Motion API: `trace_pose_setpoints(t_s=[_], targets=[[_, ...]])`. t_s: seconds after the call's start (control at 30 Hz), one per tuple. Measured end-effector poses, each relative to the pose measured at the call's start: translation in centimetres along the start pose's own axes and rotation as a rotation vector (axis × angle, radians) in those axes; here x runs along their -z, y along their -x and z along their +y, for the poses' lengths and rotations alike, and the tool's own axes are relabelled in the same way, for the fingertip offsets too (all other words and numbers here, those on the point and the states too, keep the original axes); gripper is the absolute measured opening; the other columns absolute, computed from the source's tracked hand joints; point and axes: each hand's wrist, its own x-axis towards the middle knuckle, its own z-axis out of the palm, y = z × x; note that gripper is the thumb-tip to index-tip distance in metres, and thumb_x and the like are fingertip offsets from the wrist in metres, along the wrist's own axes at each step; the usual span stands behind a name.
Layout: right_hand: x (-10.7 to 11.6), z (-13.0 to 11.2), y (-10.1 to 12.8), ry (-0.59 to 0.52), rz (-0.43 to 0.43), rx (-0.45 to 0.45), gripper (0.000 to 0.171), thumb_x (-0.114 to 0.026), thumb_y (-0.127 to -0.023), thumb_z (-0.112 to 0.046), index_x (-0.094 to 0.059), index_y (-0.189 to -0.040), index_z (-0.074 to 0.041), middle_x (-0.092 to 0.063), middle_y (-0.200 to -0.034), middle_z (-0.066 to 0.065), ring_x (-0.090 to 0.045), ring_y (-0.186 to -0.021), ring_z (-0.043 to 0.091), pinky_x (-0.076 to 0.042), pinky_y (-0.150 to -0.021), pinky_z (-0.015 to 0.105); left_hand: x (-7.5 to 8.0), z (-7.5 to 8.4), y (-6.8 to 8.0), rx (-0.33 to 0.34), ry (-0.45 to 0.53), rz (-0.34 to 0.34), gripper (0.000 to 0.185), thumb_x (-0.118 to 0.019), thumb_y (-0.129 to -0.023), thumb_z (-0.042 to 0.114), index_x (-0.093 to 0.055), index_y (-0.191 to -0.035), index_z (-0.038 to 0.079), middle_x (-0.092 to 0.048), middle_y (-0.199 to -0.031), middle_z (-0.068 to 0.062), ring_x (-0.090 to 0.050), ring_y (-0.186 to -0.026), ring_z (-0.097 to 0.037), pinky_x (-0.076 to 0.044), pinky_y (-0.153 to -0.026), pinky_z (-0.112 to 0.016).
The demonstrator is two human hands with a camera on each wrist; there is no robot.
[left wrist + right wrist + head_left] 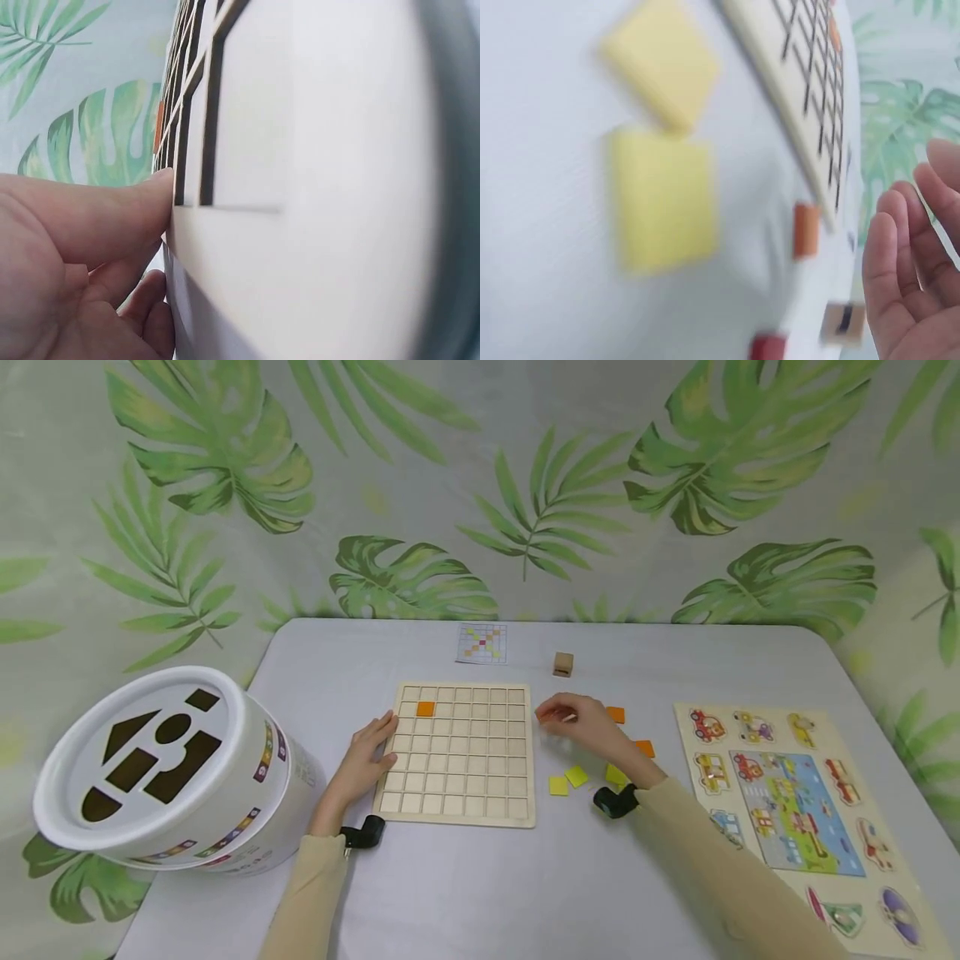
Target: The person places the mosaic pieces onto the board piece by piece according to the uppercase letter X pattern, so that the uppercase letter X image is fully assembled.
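Note:
A light wooden grid board (454, 817) lies flat on the table, with one orange tile (425, 709) in an upper-left cell. My left hand (362, 762) rests against the board's left edge, thumb and fingers touching the rim. To the right of the board hovers my right hand (581, 723), its fingers loosely bent. In the right wrist view no tile shows between the visible fingers (896, 247). Near the board's edge there is another orange tile (805, 231), and a red tile (769, 346) sits lower in that view. Yellow tiles (576, 777) are scattered below the right hand.
Behind the board lie a printed pattern card (481, 643) and a small wooden block (562, 664). A large white shape-sorter bucket (292, 810) stands at the left. On the right is a picture puzzle board (798, 814). Orange tiles (644, 748) lie beside the right forearm.

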Motion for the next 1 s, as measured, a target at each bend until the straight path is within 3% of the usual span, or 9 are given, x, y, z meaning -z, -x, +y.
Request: trace_pose_setpoints(t_s=[0.2,0.43,0.7,1.0], targets=[[1.4,2.5,4.0,-0.004,-0.108,-0.038,0.020,-0.065,-0.079,-0.001,-0.064,-0.099,-0.004,-0.062,-0.095,0.009,-0.054,-0.081,0.020,-0.047,-0.069,0.025,0.1,0.0,0.1,-0.028,-0.012,0.011,0.057,-0.057,-0.082,-0.004,-0.032,-0.134,-0.010,-0.024,-0.143,-0.021,-0.014,-0.129,-0.043,-0.012,-0.102,-0.054],[1.0,3.7,5.7,0.126,-0.176,0.007,0.027,-0.069,-0.074,0.002,-0.065,-0.095,-0.015,-0.061,-0.094,-0.005,-0.053,-0.085,0.016,-0.047,-0.076,0.027,0.1,-0.1,0.1,-0.024,0.001,0.006,0.058,-0.057,-0.082,-0.003,-0.032,-0.134,-0.009,-0.024,-0.143,-0.020,-0.014,-0.130,-0.042,-0.011,-0.103,-0.053],[0.5,3.4,5.7,0.229,-0.155,0.048,0.027,-0.070,-0.072,0.003,-0.063,-0.093,-0.013,-0.059,-0.091,-0.005,-0.051,-0.081,0.015,-0.047,-0.073,0.026,0.0,-0.1,0.2,-0.010,0.016,-0.002,0.057,-0.056,-0.083,-0.005,-0.032,-0.135,-0.008,-0.023,-0.144,-0.019,-0.012,-0.131,-0.041,-0.011,-0.103,-0.054],[0.6,2.0,2.8,0.172,-0.101,0.062,0.025,-0.069,-0.073,0.001,-0.064,-0.095,-0.009,-0.059,-0.092,-0.001,-0.051,-0.081,0.017,-0.046,-0.072,0.028,0.0,-0.2,0.1,-0.014,0.016,-0.003,0.058,-0.057,-0.083,-0.004,-0.032,-0.135,-0.008,-0.023,-0.144,-0.019,-0.012,-0.131,-0.041,-0.011,-0.103,-0.055]])
